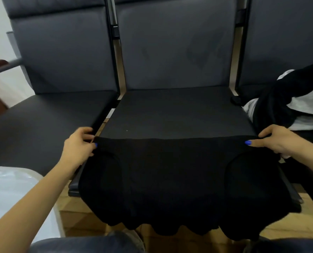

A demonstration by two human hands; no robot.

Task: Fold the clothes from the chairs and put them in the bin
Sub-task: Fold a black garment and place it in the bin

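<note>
**Spreading the black garment flat before the first fold**

We had the black garment (pixel 179 179) laid across the front of the middle chair seat (pixel 179 110), its far edge stretched straight between our hands and its near part hanging off the seat's front edge toward the floor. Our left hand (pixel 80 143) pinched the far left corner, thumb on top and fingers curled under the cloth; our right hand (pixel 274 139) gripped the far right corner the same way.

To do this step well, we judged that both corners should be drawn further back onto the seat together, keeping the edge taut and level, so more cloth rested on the cushion and less dangled. The fabric looked soft and limp, likely to sag or slide off if either corner were let go early. Smoothing it before folding the sides inward would keep the fold square.

Much was hard to read. Black cloth on a dark seat hid seams and edges; two rounded outlines near the corners might have been armholes or sleeves, but we could not tell which. The hem was ruffled and partly cut off by our knees. A pile of black and white clothes (pixel 294 105) on the right chair ran out of view. A pale translucent shape (pixel 11 196) at lower left may have been the bin, though only a part showed.
</note>
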